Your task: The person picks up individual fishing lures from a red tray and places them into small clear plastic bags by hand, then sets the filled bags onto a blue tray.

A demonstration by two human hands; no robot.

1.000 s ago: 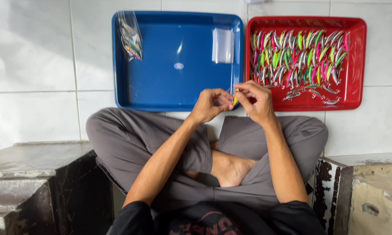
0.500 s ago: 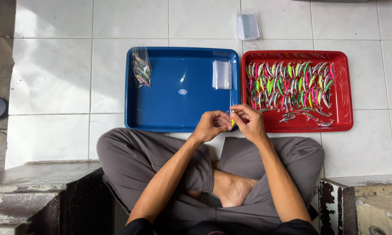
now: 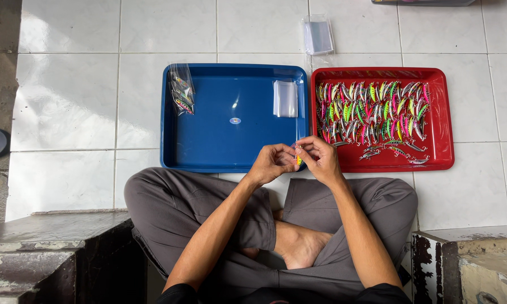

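The left hand (image 3: 271, 163) and the right hand (image 3: 320, 159) meet above the person's crossed legs, at the near edge of the two trays. Both hands are curled, fingertips pinched together on one small fishing lure with a yellow and orange body (image 3: 298, 160). The lure stands roughly upright between the two sets of fingertips; only a narrow strip of its body shows, the rest being covered by the fingers. A trace of clear film shows at the fingertips beside the lure; whether it is a bag cannot be told.

Just beyond the left hand lies the rectangular blue plastic tray (image 3: 208, 152) on the white tiled floor (image 3: 67, 101). In its far left corner, well apart from the hand, lies a clear plastic bag filled with coloured lures (image 3: 181, 90). An empty clear plastic sleeve (image 3: 285, 98) lies in the tray, beyond the hands.

Just beyond and to the right of the right hand lies the rectangular red plastic tray (image 3: 442, 152). It holds rows of loose lures in green, yellow, pink and silver (image 3: 372, 110). A second stack of clear sleeves (image 3: 318, 35) lies on the floor beyond both trays.
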